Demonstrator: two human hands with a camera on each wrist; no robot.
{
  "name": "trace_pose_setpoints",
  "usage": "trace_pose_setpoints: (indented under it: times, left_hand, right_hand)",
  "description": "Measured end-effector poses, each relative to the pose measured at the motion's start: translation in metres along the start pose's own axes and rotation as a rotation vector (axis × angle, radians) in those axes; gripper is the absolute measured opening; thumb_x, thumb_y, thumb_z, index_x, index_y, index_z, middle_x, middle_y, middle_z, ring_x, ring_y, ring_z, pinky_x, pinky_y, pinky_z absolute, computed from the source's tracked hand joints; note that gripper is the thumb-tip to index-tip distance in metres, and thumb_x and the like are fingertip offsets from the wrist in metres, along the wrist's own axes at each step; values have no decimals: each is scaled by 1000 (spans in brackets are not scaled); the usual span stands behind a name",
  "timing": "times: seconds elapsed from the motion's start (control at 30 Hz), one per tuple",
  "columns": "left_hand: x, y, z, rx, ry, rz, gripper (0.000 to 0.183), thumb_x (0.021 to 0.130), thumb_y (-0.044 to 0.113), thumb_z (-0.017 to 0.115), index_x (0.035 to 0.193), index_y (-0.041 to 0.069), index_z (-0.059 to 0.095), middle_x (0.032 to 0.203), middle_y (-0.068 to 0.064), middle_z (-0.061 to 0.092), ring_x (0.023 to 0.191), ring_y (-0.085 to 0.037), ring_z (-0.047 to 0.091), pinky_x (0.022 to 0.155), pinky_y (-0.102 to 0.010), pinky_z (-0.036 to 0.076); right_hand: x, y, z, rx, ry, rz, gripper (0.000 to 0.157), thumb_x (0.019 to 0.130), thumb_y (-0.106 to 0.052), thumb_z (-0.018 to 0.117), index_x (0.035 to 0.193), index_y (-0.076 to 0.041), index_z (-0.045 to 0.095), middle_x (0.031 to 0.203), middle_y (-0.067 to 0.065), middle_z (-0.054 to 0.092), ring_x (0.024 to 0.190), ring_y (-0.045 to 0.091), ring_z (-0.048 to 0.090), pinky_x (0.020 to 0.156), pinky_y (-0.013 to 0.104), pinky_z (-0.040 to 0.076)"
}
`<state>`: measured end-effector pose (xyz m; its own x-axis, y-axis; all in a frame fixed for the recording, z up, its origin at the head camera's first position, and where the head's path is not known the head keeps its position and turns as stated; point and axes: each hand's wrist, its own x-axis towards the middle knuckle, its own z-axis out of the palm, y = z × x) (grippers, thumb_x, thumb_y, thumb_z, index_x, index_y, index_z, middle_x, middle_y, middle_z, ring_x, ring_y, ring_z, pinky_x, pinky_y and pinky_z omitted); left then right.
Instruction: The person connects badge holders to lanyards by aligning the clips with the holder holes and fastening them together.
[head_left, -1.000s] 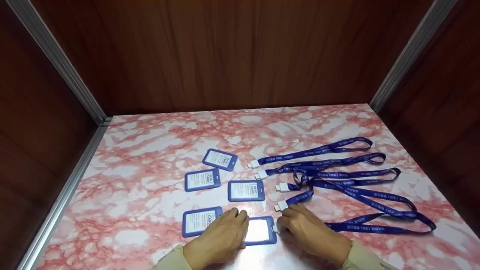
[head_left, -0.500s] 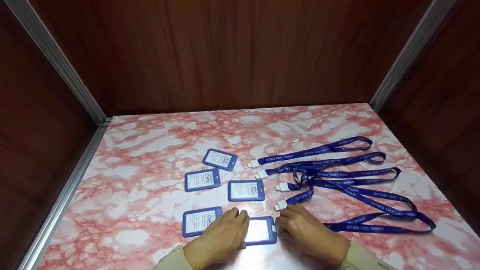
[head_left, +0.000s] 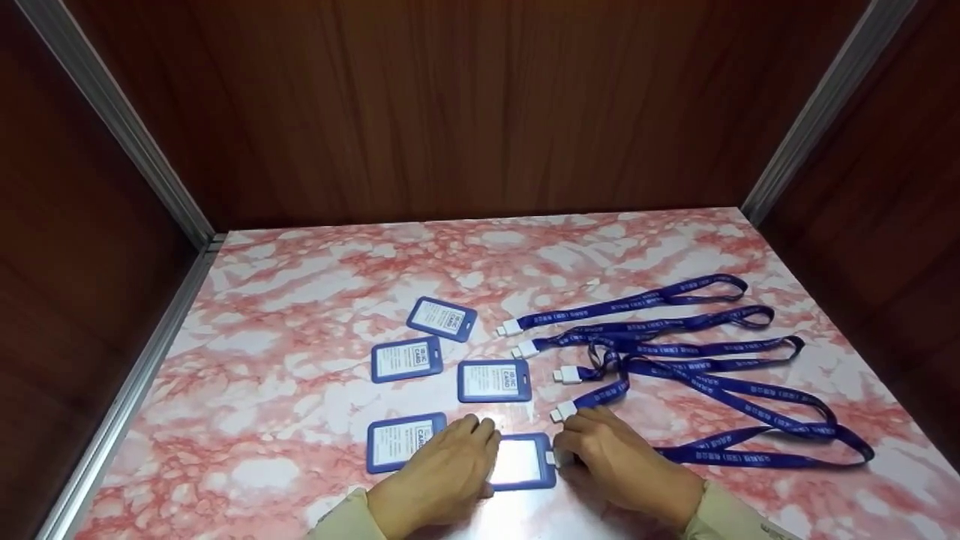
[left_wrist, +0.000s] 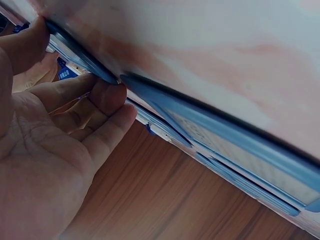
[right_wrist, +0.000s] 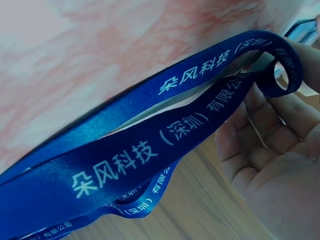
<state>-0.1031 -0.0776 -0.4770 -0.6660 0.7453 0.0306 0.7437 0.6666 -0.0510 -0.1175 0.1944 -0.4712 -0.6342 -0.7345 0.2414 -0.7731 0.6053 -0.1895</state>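
Across the pink marbled table (head_left: 285, 300), five blue lanyards (head_left: 697, 366) stretch toward your right. Nearest you are your left hand (head_left: 442, 469) and right hand (head_left: 619, 465), both pinching. The left has one badge (head_left: 517, 461) by opposite edges, on the table between them; four more badges (head_left: 494, 381) lie beyond it or to its left. At its slotted end, the right has a white clip (head_left: 551, 458).

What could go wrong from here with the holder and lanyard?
The white clip may not be seated; the right hand partly hides it at the badge holder.
The crossing lanyards could snag if one is lifted.
The left hand might nudge the neighbouring holder close by.
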Motion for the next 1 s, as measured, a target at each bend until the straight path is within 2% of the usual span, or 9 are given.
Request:
trace_pose_setpoints:
  times: [0.2, 0.77, 1.0]
  left_hand:
    - [0, 0, -2, -37, -32, -17, 62, 94, 41, 71, 138, 0, 56, 124, -7, 58, 112, -21, 54, 108, -39, 46]
    - [3, 0, -3, -102, -53, -24, 57, 92, 45, 72, 129, 4, 60, 113, -2, 56, 102, -18, 51, 97, -35, 48]
    - [3, -1, -2, -117, -64, -36, 61, 93, 48, 71, 132, 4, 58, 114, -2, 56, 105, -19, 51, 100, -37, 47]
  right_hand:
    - [2, 1, -1, 2, 16, 2, 16, 77, -13, 86, 88, -17, 74, 82, -9, 61, 77, 9, 51, 73, 33, 49]
    - [1, 3, -1, -13, 17, 34, 17, 75, -19, 87, 87, -18, 75, 80, -11, 60, 77, 9, 51, 72, 33, 47]
    - [1, 3, -2, -9, 11, 44, 16, 76, -21, 86, 88, -17, 76, 81, -10, 61, 78, 9, 52, 72, 33, 47]
